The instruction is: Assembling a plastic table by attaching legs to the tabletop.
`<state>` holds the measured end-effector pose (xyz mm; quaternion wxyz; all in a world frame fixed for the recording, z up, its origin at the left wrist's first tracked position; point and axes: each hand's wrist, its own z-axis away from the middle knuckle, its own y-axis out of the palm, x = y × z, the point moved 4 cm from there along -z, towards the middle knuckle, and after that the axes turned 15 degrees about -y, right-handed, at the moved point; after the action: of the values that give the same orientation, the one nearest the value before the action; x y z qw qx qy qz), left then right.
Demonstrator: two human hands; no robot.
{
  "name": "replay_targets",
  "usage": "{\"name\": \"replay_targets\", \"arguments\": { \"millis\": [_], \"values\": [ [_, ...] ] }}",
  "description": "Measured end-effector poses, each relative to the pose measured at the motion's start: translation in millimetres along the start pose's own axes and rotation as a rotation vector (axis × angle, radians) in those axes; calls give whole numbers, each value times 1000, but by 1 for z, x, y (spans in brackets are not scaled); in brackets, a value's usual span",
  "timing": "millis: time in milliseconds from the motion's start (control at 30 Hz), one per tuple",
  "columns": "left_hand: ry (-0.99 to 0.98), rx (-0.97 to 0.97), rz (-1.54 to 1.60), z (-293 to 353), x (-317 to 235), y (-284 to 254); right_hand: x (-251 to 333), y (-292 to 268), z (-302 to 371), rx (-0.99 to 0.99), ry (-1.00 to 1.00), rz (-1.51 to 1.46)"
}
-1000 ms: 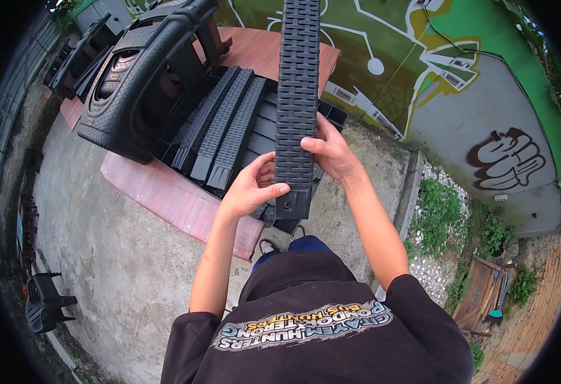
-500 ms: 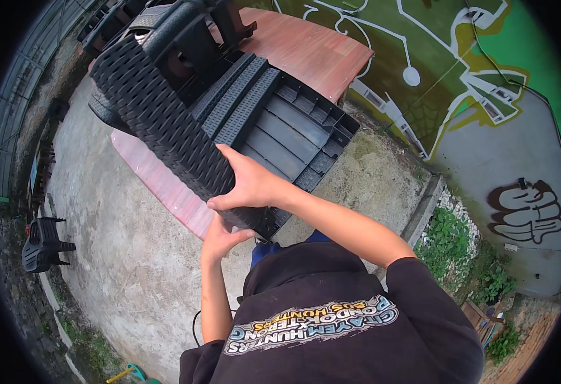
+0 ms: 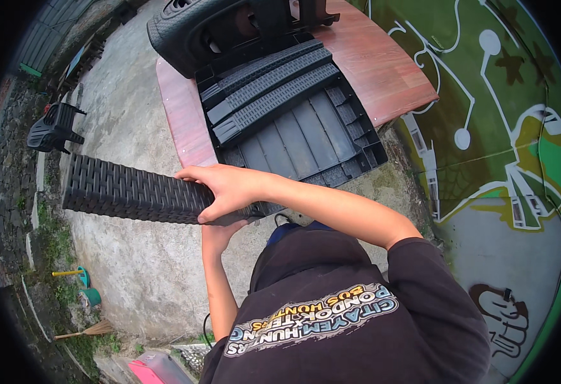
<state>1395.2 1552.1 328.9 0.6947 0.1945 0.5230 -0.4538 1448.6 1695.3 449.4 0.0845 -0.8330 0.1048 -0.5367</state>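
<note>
Strip has swung round since half a second back — it pointed up toward the stack then, now it lies level and runs out to my left over the concrete. A second ago it stood near upright over the table.

Right hand clamps over the near end from above, fingers curled down the far edge, thumb side toward me. Left hand sits under the same end, mostly hidden by the right; it seems to cup the underside, but I cannot tell how tightly it closes.

Both grips are at one end, so the long free end hangs out unsupported (a lot of lever for two hands bunched together). To carry this well I would slide the left hand out along the strip toward its middle — that takes the sag and the twist off my wrists.

Table ahead holds the open tray with three more ribbed strips laid side by side, and a black moulded piece behind. Keep the free end away from the dark chair at far left.
</note>
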Motion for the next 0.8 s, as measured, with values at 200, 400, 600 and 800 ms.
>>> {"name": "replay_targets", "arguments": {
  "millis": [200, 400, 600, 800],
  "values": [
    [-102, -8, -52, -3, -3, -1, 5, -10, -5, 39, -28, 5],
    [-112, -57, -133, 3, -14, 13, -1, -27, 8, 75, -113, -25],
    [-118, -254, -74, 20, 16, 26, 12, -32, 12, 315, -198, -29],
    [-142, -468, -97, 42, 70, 10, 20, -26, 18, 281, -340, -1]
  ]
}}
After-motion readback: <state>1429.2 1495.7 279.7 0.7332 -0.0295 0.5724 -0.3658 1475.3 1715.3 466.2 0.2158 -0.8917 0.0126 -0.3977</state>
